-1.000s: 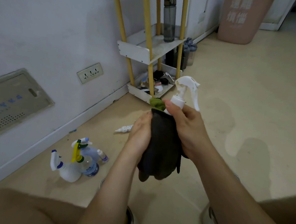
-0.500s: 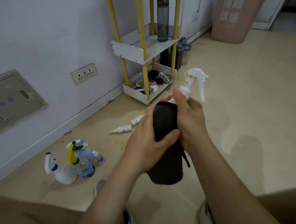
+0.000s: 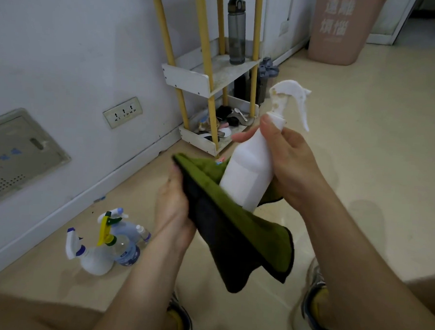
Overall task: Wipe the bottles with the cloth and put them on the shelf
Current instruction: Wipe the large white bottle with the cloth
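Tilting with its trigger head toward one o'clock, a white spray bottle (image 3: pixel 248 176) is gripped at the neck and shoulder by the right hand (image 3: pixel 294 166), whose thumb and fingers are curled round it. Its base is set against the green face of a cloth (image 3: pixel 243 231), green on one side and dark on the other. The cloth is clutched along its upper edge by the left hand (image 3: pixel 174 203), at nine o'clock from the bottle, and the rest is left hanging toward five o'clock. A yellow-posted shelf (image 3: pixel 190 80) is seen against the wall at twelve o'clock, with a grey water bottle (image 3: pixel 236 32) standing upright on its middle tier and small items heaped on the lowest tier. Several spray bottles (image 3: pixel 106 244) are clustered on the floor at eight o'clock, near the skirting board. A pink bin (image 3: pixel 337 29) is placed at one o'clock, well apart.
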`<action>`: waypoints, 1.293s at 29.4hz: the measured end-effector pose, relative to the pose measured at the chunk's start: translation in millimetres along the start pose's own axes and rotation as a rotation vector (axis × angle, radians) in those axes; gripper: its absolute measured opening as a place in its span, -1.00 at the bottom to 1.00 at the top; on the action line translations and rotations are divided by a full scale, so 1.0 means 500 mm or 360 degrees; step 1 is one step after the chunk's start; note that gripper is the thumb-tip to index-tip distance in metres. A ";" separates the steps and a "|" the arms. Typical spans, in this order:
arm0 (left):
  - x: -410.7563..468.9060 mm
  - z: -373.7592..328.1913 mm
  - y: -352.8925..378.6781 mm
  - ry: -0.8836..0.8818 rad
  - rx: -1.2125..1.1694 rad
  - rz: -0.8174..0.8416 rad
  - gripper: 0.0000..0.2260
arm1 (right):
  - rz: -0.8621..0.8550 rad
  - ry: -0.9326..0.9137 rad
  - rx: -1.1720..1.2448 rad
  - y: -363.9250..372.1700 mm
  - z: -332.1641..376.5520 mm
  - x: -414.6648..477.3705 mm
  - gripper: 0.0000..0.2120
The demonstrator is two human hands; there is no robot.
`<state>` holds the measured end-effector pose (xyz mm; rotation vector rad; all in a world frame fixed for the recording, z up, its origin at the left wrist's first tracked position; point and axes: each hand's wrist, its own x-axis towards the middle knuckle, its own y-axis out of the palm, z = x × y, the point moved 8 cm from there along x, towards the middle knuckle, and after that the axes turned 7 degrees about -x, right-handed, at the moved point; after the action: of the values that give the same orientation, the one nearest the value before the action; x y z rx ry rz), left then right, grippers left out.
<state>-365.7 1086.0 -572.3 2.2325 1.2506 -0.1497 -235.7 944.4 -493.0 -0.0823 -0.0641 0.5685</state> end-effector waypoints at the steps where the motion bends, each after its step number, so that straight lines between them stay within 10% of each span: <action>1: 0.000 -0.010 0.006 -0.0065 -0.0238 0.0073 -0.63 | -0.0070 -0.0018 -0.0006 -0.008 0.005 0.001 -0.57; 5: -0.037 -0.081 0.084 0.0039 -0.0276 0.0453 -0.55 | -0.0216 -0.0131 -0.0195 -0.002 0.014 0.006 -0.60; 12: -0.091 -0.068 0.209 0.0784 0.1100 0.0864 -0.62 | -0.0113 0.0023 -0.0258 0.061 -0.043 0.005 -0.22; 23: 0.014 -0.079 0.120 0.0196 0.0049 0.0224 -0.57 | 0.0098 0.0290 -0.0293 0.043 -0.053 -0.012 -0.38; 25: 0.009 -0.086 0.131 0.0194 -0.0100 0.0328 -0.57 | 0.0170 0.0274 -0.0424 0.051 -0.055 -0.016 -0.32; 30: -0.049 -0.153 0.226 0.1112 0.1049 0.0670 -0.66 | 0.0414 0.0084 -0.0475 0.098 -0.031 -0.040 -0.61; 38: -0.008 -0.119 0.208 0.0471 0.0314 0.0799 -0.71 | 0.0510 0.0385 0.0387 0.101 -0.052 -0.053 -0.62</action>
<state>-293.6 1072.6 -477.2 2.7415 0.7977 0.2697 -283.0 970.8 -524.9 0.0777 0.2578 0.8779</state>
